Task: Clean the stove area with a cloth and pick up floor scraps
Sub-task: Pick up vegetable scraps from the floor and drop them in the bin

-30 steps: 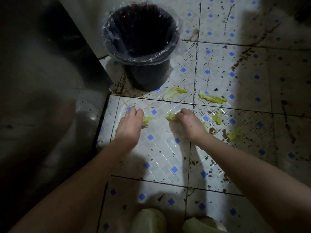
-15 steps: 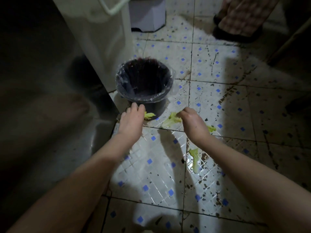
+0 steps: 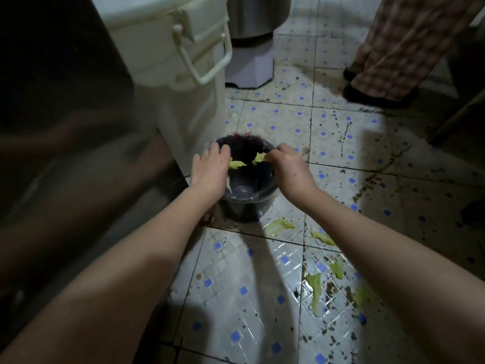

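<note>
A small dark bin (image 3: 246, 206) lined with a clear bag stands on the tiled floor. Both my hands hover over its mouth. My left hand (image 3: 210, 169) pinches a green leaf scrap (image 3: 237, 164) at the bin's left rim. My right hand (image 3: 288, 166) holds another leaf scrap (image 3: 259, 158) over the opening. Several more leaf scraps lie on the floor to the right of the bin, such as one (image 3: 279, 226) just below it and a long one (image 3: 315, 292) nearer me.
A tall cream container (image 3: 178, 74) with a handle stands behind and left of the bin. A metal appliance on a pale base (image 3: 249, 64) is farther back. Another person's legs in checked trousers (image 3: 393, 48) stand at the top right. The tiles (image 3: 328, 132) are stained.
Both hands lifted a leaf scrap each off the floor and carried them forward, from in front of the bin to above its opening.
</note>
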